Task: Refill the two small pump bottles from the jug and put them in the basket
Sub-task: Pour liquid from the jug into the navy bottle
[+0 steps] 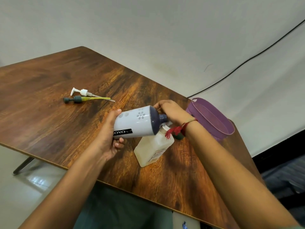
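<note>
While the white jug (137,123) is held tipped on its side above the wooden counter (49,80), its dark purple shoulder and neck point toward the right. The left grip (110,134) clasps the jug's base end, with the thumb over the top and the fingers curled beneath, beside a black label. The right grip (171,113) is curled round the jug's dark neck, thumb on the purple shoulder; a red thread bracelet (181,128) with a tassel hangs from that wrist.

Directly under the jug's neck stands a small translucent bottle (153,149) with a cream-coloured fill, uncapped and resting on the counter near its front edge. Its white neck lies just below the jug's mouth; whether liquid is passing cannot be told. A dark green object (179,137) shows just beside this bottle, mostly hidden behind the right wrist.

A purple basket (214,123) with perforated walls sits at the counter's right edge, just beyond the right grip. Well apart, at the far left, two pump heads lie side by side: a white pump head (80,92) and a grey pump head (74,99) with a yellow dip tube. A black cable (247,60) runs across the wall behind.
</note>
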